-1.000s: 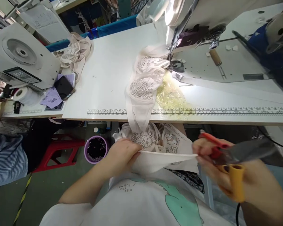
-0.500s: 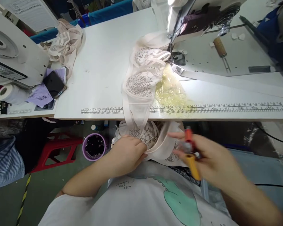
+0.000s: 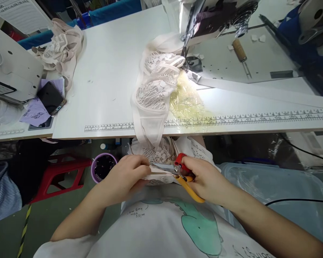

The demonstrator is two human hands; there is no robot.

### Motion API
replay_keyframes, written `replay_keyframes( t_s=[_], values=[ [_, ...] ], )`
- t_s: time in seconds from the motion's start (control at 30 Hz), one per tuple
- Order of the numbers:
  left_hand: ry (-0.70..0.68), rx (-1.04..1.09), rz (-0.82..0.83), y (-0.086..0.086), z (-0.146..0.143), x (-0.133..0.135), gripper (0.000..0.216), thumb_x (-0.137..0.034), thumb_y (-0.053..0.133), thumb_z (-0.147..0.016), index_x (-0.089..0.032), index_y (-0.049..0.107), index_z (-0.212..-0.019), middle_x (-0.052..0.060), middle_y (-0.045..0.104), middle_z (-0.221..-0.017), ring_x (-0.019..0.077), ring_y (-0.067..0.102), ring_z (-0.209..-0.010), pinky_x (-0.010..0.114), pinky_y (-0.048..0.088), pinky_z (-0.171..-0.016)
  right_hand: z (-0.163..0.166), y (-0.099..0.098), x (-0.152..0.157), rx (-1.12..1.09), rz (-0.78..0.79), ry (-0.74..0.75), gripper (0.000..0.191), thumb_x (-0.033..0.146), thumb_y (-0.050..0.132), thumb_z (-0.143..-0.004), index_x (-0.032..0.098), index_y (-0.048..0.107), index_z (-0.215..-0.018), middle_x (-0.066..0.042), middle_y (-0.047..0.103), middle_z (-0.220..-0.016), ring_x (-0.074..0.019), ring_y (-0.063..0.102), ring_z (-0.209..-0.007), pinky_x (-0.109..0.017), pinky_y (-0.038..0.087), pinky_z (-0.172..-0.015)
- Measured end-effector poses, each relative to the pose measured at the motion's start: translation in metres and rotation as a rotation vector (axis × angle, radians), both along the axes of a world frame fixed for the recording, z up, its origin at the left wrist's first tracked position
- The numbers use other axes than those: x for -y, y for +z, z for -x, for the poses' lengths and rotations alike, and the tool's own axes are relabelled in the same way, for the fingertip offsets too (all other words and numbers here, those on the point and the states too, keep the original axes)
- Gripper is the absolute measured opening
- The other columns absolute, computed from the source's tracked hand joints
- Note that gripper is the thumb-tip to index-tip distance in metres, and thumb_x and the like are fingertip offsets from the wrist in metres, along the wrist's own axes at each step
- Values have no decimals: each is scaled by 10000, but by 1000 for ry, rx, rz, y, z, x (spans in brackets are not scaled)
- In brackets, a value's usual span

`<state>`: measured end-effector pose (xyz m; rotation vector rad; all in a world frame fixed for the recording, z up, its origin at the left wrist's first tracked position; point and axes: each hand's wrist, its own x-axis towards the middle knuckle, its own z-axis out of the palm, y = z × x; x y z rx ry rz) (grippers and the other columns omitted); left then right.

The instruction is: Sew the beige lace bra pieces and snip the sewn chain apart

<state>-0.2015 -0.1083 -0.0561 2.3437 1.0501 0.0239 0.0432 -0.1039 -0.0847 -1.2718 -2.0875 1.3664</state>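
My right hand (image 3: 208, 179) is closed round the red and orange handles of a pair of scissors (image 3: 177, 171). The blades point left, along the edge of a cream lace bra (image 3: 161, 152) in my lap; whether they touch the cloth I cannot tell. My left hand (image 3: 129, 175) pinches the edge of this bra by the blade tips, its fingertips partly hidden. Another cream lace bra (image 3: 153, 95) lies on the table, one end under the sewing machine's needle (image 3: 185, 53) and the other hanging over the front edge.
A ruler strip (image 3: 231, 120) runs along the table's front edge. Yellowish clear plastic (image 3: 188, 98) lies beside the bra. A wooden-handled tool (image 3: 239, 50) is right of the needle. Left are a phone (image 3: 51, 97) and more bras (image 3: 66, 46). A plastic bin (image 3: 280, 190) stands at lower right.
My right hand has come left with the scissors, swinging the blades toward my left hand. My left hand has shifted slightly left. The bra in my lap lies lower and flatter.
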Motion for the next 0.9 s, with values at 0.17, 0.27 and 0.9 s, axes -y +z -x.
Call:
replay_keyframes(
  t_s=[0.17,0.27,0.9],
  values=[
    [9,154,185,8,11,4,73,-232,598,-789,-171,567,-815,119,361,-1337,276,376,-1218,402,405,-937,1,0,0,-17,-51,9,183,77,422,-573,226,326,-622,31,413,-585,-115,367,-502,-211,279,-437],
    [-3,290,397,11,19,6,134,-223,652,-750,-159,537,-723,124,323,-1368,277,334,-1268,354,442,-918,2,4,-1,-15,-68,-8,180,90,412,-560,228,301,-591,39,388,-549,-109,339,-472,-210,265,-415],
    [129,46,-113,35,30,9,133,-155,480,-864,-154,562,-760,33,663,-829,129,614,-723,227,485,-604,5,-3,4,-18,-65,-10,172,85,423,-587,230,333,-607,44,393,-547,-111,348,-474,-213,281,-413]
  ],
)
